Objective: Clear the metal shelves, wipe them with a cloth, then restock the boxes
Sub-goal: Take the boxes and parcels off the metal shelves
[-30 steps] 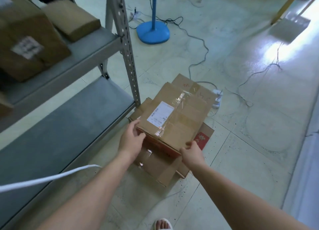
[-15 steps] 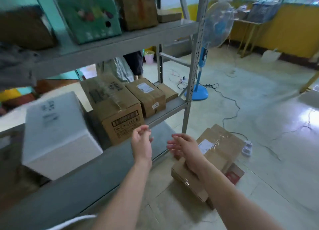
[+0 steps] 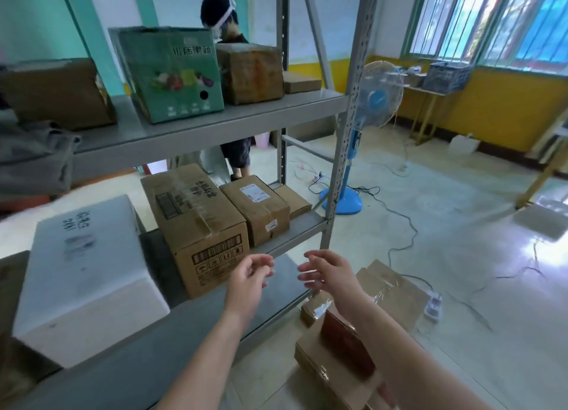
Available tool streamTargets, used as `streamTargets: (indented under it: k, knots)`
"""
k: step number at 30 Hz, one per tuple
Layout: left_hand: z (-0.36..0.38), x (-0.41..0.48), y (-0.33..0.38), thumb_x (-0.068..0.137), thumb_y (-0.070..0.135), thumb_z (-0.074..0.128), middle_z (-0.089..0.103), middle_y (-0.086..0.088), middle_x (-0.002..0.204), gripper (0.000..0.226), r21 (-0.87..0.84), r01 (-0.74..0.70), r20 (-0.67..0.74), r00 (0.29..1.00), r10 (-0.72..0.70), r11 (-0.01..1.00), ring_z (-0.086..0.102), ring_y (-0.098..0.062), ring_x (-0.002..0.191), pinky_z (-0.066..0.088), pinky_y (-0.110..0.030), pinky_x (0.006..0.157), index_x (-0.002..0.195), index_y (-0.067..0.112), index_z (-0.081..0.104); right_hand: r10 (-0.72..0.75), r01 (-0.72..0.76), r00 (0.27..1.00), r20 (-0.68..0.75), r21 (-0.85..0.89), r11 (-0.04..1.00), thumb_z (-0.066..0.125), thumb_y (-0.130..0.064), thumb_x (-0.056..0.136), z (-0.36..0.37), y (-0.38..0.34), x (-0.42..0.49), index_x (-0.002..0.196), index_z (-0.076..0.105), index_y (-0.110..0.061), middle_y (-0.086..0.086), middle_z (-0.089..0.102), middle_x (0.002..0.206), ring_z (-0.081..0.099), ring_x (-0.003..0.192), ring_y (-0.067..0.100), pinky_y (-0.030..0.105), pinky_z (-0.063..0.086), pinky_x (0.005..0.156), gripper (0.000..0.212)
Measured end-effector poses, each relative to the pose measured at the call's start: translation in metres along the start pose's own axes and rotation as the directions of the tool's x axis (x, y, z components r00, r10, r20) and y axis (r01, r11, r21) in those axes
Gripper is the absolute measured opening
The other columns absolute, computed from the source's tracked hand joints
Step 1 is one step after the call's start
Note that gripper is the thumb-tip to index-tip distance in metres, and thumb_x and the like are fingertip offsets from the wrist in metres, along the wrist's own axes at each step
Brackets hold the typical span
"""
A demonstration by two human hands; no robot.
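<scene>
Head view is showing the left hand [image 3: 249, 279] and the right hand [image 3: 327, 274] hovering empty, fingers loosely curled. The barcode carton [image 3: 203, 231] is sitting on the middle shelf [image 3: 301, 228], at ten o'clock from the left hand, which is nearer; its long axis is running toward eleven o'clock.

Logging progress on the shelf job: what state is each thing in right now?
Left hand: empty, fingers relaxed.
Right hand: empty, fingers relaxed.
Green box: closed, on upper shelf.
White box: closed, on shelf below.
Barcode box: taped shut, same shelf.
Floor boxes: stacked, off the shelves.
</scene>
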State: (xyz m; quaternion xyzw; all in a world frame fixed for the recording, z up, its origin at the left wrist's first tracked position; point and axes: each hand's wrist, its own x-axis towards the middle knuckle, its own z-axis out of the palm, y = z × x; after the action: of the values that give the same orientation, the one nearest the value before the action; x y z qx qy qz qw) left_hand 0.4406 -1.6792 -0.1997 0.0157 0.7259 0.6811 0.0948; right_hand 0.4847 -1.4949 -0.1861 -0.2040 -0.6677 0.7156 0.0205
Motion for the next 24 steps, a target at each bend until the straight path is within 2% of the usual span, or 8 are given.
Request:
streamTargets:
  k: [7,11,13,15,18,19,21,24]
  knots:
    - [0.066,0.115,-0.040,0.099,0.013,0.060,0.073,0.007,0.098,0.014,0.129,0.109,-0.023,0.994,-0.107,0.986,0.069,-0.012,0.097,0.055,-0.033,0.085,0.097,0.023,0.070,0.087,-0.086,0.996,-0.037,0.025,0.996,0.053,-0.012,0.104,-0.053,0.027,0.155,0.112,0.067,-0.011,0.016,0.074,0.097,0.074,0.090,0.032,0.041,0.062,0.081,0.016]
    - [0.131,0.203,-0.063,0.099,0.014,0.061,0.069,0.012,0.104,0.017,0.257,0.140,0.003,0.989,-0.145,0.956,0.064,-0.006,0.104,0.048,-0.013,0.078,0.104,0.029,0.066,0.139,-0.145,0.987,-0.079,-0.073,0.987,0.053,-0.013,0.103,-0.089,0.038,0.286,0.108,0.066,-0.015,0.012,0.073,0.098,0.072,0.089,0.026,0.038,0.061,0.078,0.015]
    - [0.157,0.245,-0.067,0.100,0.017,0.061,0.066,0.016,0.109,0.018,0.296,0.149,0.027,0.986,-0.164,0.944,0.060,0.001,0.105,0.046,-0.007,0.074,0.109,0.032,0.064,0.119,-0.132,0.989,-0.091,-0.149,0.980,0.055,-0.018,0.101,-0.101,0.042,0.345,0.105,0.066,-0.021,0.005,0.072,0.101,0.070,0.094,0.023,0.041,0.059,0.083,0.012]
    - [0.176,0.288,-0.075,0.100,0.017,0.059,0.064,0.017,0.115,0.021,0.279,0.208,0.013,0.975,-0.220,0.937,0.058,0.004,0.106,0.045,-0.010,0.074,0.113,0.033,0.061,0.110,-0.130,0.989,-0.094,-0.251,0.959,0.057,-0.025,0.099,-0.107,0.047,0.397,0.111,0.066,-0.023,-0.002,0.070,0.107,0.067,0.101,0.020,0.043,0.056,0.091,0.015]
    - [0.189,0.338,-0.087,0.100,0.016,0.059,0.062,0.010,0.123,0.025,0.258,0.298,-0.040,0.954,-0.298,0.919,0.057,0.000,0.106,0.045,-0.018,0.076,0.116,0.035,0.056,0.097,-0.115,0.993,-0.065,-0.390,0.914,0.056,-0.027,0.101,-0.109,0.051,0.446,0.128,0.060,-0.021,-0.005,0.062,0.116,0.058,0.104,0.016,0.027,0.043,0.088,0.028]
    - [0.193,0.355,-0.092,0.099,0.016,0.058,0.061,0.007,0.126,0.027,0.258,0.322,-0.058,0.946,-0.319,0.911,0.057,-0.003,0.107,0.045,-0.021,0.076,0.120,0.034,0.055,0.094,-0.102,0.995,-0.040,-0.426,0.899,0.056,-0.027,0.101,-0.107,0.056,0.464,0.132,0.058,-0.019,-0.003,0.060,0.121,0.056,0.106,0.016,0.026,0.041,0.088,0.032]
    - [0.201,0.377,-0.094,0.100,0.014,0.056,0.056,0.003,0.134,0.038,0.264,0.363,-0.061,0.931,-0.360,0.894,0.055,-0.011,0.115,0.043,-0.024,0.079,0.135,0.028,0.051,0.083,-0.072,0.997,0.001,-0.493,0.867,0.056,-0.027,0.101,-0.104,0.061,0.486,0.139,0.054,-0.018,0.003,0.057,0.131,0.058,0.110,0.020,0.031,0.046,0.093,0.039]
    - [0.216,0.412,-0.103,0.101,0.011,0.052,0.043,-0.004,0.150,0.054,0.310,0.396,-0.062,0.915,-0.398,0.864,0.043,-0.022,0.137,0.038,-0.031,0.098,0.151,0.022,0.037,0.076,-0.025,0.995,0.067,-0.565,0.824,0.055,-0.027,0.101,-0.096,0.065,0.523,0.142,0.048,-0.019,0.009,0.051,0.131,0.062,0.107,0.028,0.040,0.052,0.092,0.042]
